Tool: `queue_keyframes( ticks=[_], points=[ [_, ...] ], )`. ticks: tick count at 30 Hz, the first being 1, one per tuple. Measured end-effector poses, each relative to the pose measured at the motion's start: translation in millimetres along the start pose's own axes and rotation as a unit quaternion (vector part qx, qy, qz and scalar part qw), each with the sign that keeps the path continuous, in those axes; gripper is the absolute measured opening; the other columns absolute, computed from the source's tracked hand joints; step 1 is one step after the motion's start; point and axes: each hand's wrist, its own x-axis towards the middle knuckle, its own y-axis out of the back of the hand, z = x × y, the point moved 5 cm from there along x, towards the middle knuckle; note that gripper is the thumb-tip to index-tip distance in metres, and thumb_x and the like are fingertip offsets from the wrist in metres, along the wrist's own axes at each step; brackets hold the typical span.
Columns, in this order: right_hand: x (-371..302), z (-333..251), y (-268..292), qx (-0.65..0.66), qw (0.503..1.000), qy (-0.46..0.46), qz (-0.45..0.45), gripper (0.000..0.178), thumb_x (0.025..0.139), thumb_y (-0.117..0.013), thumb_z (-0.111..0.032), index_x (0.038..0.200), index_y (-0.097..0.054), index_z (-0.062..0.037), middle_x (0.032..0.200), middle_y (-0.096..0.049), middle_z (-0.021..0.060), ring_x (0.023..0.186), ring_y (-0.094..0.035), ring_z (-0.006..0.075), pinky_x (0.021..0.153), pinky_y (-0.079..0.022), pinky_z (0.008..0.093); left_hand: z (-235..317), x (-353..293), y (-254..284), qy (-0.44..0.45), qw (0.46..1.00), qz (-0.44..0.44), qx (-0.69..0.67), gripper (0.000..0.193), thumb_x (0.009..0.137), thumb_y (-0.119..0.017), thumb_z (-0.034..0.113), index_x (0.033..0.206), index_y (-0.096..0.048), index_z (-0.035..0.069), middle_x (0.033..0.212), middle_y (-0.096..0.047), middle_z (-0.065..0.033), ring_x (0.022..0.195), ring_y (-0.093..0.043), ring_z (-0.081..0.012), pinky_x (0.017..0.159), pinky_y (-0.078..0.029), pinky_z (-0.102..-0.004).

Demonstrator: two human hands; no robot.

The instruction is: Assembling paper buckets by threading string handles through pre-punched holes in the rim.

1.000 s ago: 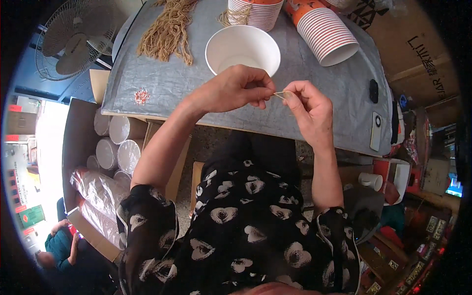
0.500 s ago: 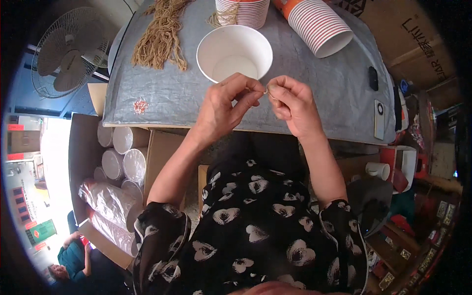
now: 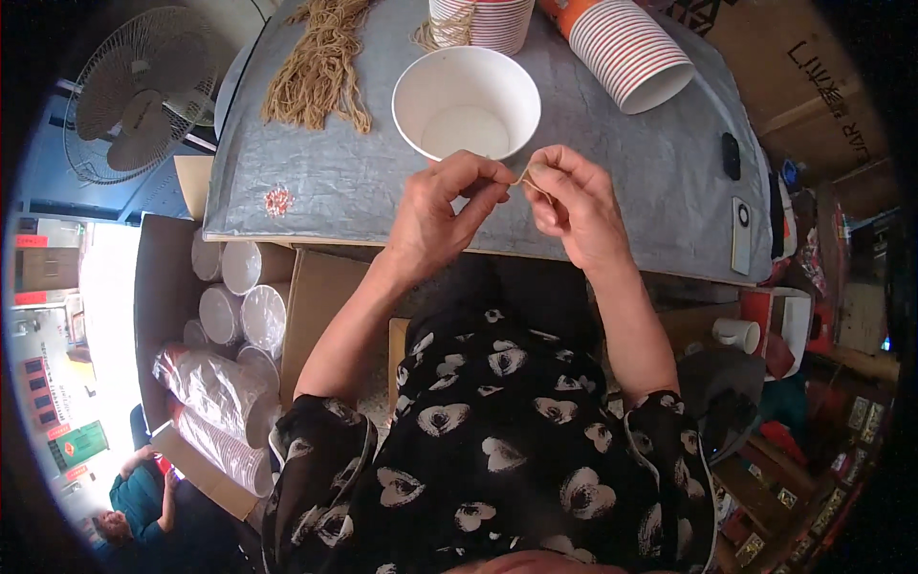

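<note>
Between my two hands runs a short piece of tan string (image 3: 520, 179), pinched at both sides just over the front edge of the table. My left hand (image 3: 442, 206) grips one part between thumb and forefinger. Thumb and curled fingers of my right hand (image 3: 577, 203) close on the other part, with a bit of string hanging at the palm. Right behind the hands stands a white paper bucket (image 3: 467, 103), its open mouth facing up. A bundle of tan strings (image 3: 316, 72) lies at the far left of the table.
Stacked orange-and-white paper buckets (image 3: 631, 53) lie at the back right, near another upright stack (image 3: 481, 21). Small red and white bits (image 3: 277, 202) lie on the grey-covered table (image 3: 325, 182). A carton (image 3: 206, 478) of wrapped buckets is at left, near a fan (image 3: 142, 91). Another person (image 3: 143, 497) sits lower left.
My hands have drawn slightly apart, and more of the string shows between them. The whole view has shifted a little.
</note>
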Motion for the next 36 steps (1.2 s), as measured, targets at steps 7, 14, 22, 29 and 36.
queue_keyframes(
  ticks=[7,14,22,29,36],
  points=[
    [0.7,5.2,0.8,0.028,0.999,-0.036,-0.021,0.010,0.098,-0.063,-0.013,0.100,-0.064,-0.0039,0.067,-0.049,-0.0040,0.048,-0.033,0.0014,0.042,-0.024,0.0185,5.3,-1.6,4.2,-0.053,0.997,0.014,0.056,0.015,0.088,-0.073,-0.002,0.102,-0.070,0.001,0.094,-0.072,-0.0079,0.080,-0.073,-0.0173,0.071,-0.058,-0.0296],
    [0.8,9.4,-4.0,0.031,0.998,-0.049,-0.026,0.010,0.097,-0.064,-0.012,0.099,-0.064,-0.0026,0.064,-0.046,-0.0054,0.046,-0.032,0.0014,0.041,-0.023,0.0188,7.2,-2.6,2.0,-0.037,0.997,0.049,0.045,0.015,0.086,-0.075,-0.001,0.100,-0.070,0.003,0.089,-0.073,-0.0060,0.075,-0.072,-0.0156,0.067,-0.057,-0.0288],
    [3.0,14.1,-2.4,0.043,0.994,-0.096,-0.034,0.009,0.097,-0.061,-0.012,0.097,-0.063,-0.0033,0.063,-0.044,-0.0053,0.046,-0.033,0.0020,0.040,-0.023,0.0194,12.6,-6.7,3.6,-0.120,0.982,0.048,0.140,0.019,0.084,-0.075,-0.002,0.100,-0.069,0.005,0.094,-0.071,-0.0064,0.081,-0.073,-0.0241,0.067,-0.058,-0.0338],
    [5.2,18.1,-2.5,0.065,0.991,-0.116,-0.032,0.010,0.098,-0.060,-0.013,0.099,-0.062,-0.0034,0.062,-0.043,-0.0057,0.045,-0.034,0.0022,0.040,-0.025,0.0192,14.1,-6.0,1.6,-0.157,0.970,0.053,0.175,0.017,0.084,-0.074,-0.003,0.097,-0.067,0.005,0.097,-0.070,-0.0073,0.084,-0.072,-0.0276,0.067,-0.057,-0.0361],
    [3.6,16.4,-4.8,0.058,0.991,-0.111,-0.045,0.015,0.099,-0.060,-0.017,0.103,-0.062,-0.0029,0.064,-0.047,-0.0036,0.046,-0.034,0.0026,0.041,-0.025,0.0194,-1.0,-0.8,5.9,-0.002,0.999,0.033,0.006,0.010,0.091,-0.070,0.000,0.098,-0.064,0.000,0.094,-0.072,-0.0068,0.082,-0.073,-0.0181,0.066,-0.058,-0.0301]
  ],
)
